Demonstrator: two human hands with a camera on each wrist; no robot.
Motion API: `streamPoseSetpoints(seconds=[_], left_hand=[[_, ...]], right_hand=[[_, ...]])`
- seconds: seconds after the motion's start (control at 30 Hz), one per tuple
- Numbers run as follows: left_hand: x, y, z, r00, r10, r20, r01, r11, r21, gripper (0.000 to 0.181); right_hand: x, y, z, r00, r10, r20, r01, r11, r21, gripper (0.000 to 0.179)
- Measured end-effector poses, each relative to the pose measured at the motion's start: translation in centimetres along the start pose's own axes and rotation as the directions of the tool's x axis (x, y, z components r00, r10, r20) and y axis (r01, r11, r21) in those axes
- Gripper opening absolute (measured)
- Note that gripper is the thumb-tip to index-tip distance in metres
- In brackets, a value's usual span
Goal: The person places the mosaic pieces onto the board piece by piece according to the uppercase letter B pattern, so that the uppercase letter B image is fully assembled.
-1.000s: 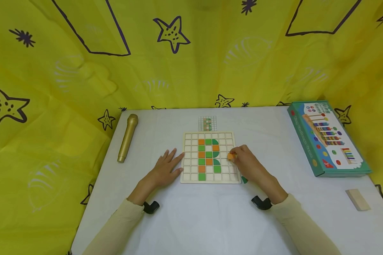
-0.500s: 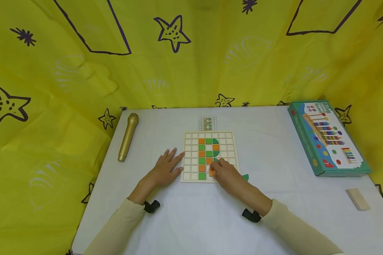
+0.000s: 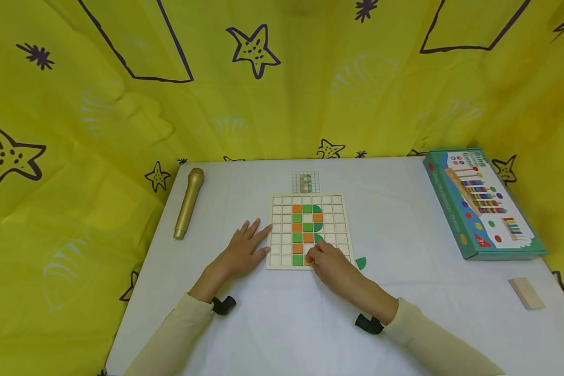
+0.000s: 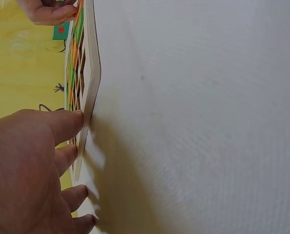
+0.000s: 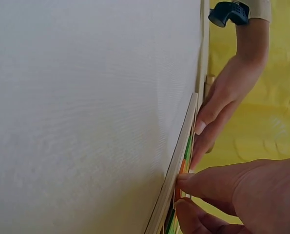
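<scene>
A pale wooden grid board lies mid-table, with orange and green tiles set in several of its cells in an R-like pattern. Over the board's bottom row, my right hand pinches an orange square tile between thumb and finger, low against the grid. That hand hides part of the lower right cells. My left hand lies with fingers spread at the board's left edge, thumb and index fingertip touching it. Off the board's lower right corner rests a green quarter-circle tile.
Behind the board is a small card printed with a similar grid pattern. A gold microphone lies at the left. To the right are a green game box and a small wooden block. A yellow curtain hangs behind the table.
My right hand has carried the orange tile from the board's right side leftward and down to the bottom row. The green quarter-circle has come into fuller view. My left hand stays in place.
</scene>
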State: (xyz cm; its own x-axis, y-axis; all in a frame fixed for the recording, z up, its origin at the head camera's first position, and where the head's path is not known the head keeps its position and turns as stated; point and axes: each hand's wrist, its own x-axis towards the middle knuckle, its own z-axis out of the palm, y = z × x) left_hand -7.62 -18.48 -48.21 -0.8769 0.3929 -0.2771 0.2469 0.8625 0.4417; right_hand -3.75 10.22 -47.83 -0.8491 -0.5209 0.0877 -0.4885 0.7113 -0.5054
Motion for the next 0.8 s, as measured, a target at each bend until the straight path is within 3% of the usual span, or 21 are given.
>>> streamPoseSetpoints(seconds=[0.33,0.63,0.8], left_hand=[[0.0,0.0,0.1,1.0,-0.006,-0.003,0.006,1.0,-0.001,0.065],[0.1,0.2,0.0,1.0,-0.004,0.006,0.004,1.0,0.002,0.065],[0.1,-0.1,0.2,1.0,-0.006,-0.003,0.006,1.0,0.018,0.066]], right_hand=[[-0.2,0.9,-0.3,1.0,0.011,0.002,-0.011,0.998,0.062,0.013],[-1.8,3.9,-5.3,0.978,0.166,0.123,-0.18,0.977,0.115,0.012],[-3.6,6.5,-7.5,0.959,0.21,0.189,-0.235,0.964,0.122,0.025]])
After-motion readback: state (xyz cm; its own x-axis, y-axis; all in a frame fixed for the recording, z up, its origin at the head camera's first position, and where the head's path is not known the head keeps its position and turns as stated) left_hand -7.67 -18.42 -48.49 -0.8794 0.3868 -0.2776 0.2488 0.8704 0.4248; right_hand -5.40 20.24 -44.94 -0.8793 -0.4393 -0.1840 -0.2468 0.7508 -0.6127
